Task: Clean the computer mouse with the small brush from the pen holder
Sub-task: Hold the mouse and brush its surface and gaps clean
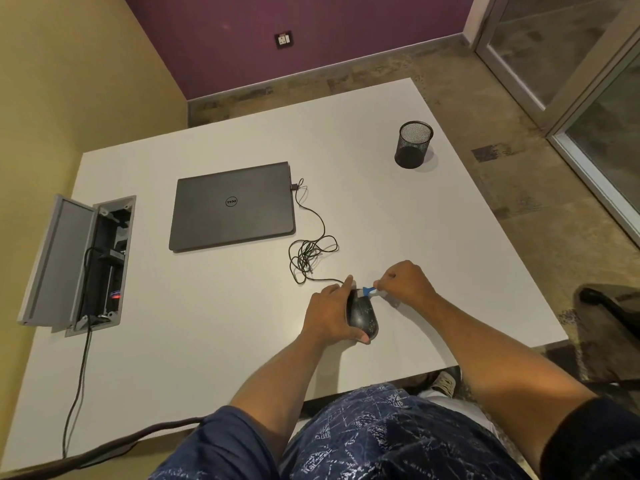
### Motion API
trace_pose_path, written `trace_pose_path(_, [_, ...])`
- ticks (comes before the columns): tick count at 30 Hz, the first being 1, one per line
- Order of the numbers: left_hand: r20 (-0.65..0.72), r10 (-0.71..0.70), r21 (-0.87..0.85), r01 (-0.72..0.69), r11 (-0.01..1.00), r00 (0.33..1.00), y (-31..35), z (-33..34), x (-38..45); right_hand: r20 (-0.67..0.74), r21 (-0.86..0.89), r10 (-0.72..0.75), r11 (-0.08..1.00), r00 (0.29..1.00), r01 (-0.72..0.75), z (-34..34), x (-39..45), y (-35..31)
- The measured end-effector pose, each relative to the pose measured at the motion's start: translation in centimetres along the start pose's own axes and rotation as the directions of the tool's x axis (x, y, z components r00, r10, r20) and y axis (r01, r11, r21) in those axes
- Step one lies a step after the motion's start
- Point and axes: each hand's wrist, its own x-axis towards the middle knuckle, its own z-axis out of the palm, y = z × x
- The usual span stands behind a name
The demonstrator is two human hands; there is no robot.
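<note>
A black wired computer mouse (363, 317) lies on the white table (214, 306) near its front right part. My left hand (327, 315) grips the mouse from its left side, index finger stretched along the front. My right hand (405, 282) pinches a small blue-handled brush (367, 291), whose bristle end touches the front top of the mouse. The black mesh pen holder (414, 144) stands at the far right of the table, apart from both hands.
A shut grey laptop (232, 207) lies mid-table, with the mouse cable (310, 252) coiled beside it. An open cable box (83, 263) with its lid raised sits at the left edge. A black chair part (609, 303) shows at right.
</note>
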Motion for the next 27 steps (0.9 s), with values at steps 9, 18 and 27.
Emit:
trace_pose_path(9, [-0.017,-0.002,0.048,0.003,0.999,1.000,0.0,0.2,0.1,0.020,-0.011,-0.008,1.000,1.000,0.009,-0.2,0.0,-0.1])
trace_pose_path(18, [-0.001,-0.072,0.009,0.072,0.997,0.997,0.1,0.3,0.1,-0.073,0.018,-0.050,0.999,0.996,0.051,0.0,0.1,0.6])
trace_pose_path(27, [-0.002,-0.071,-0.039,0.071,0.997,0.997,0.0,-0.1,-0.2,-0.075,-0.050,0.022,0.998,0.997,-0.026,-0.7,0.2,1.1])
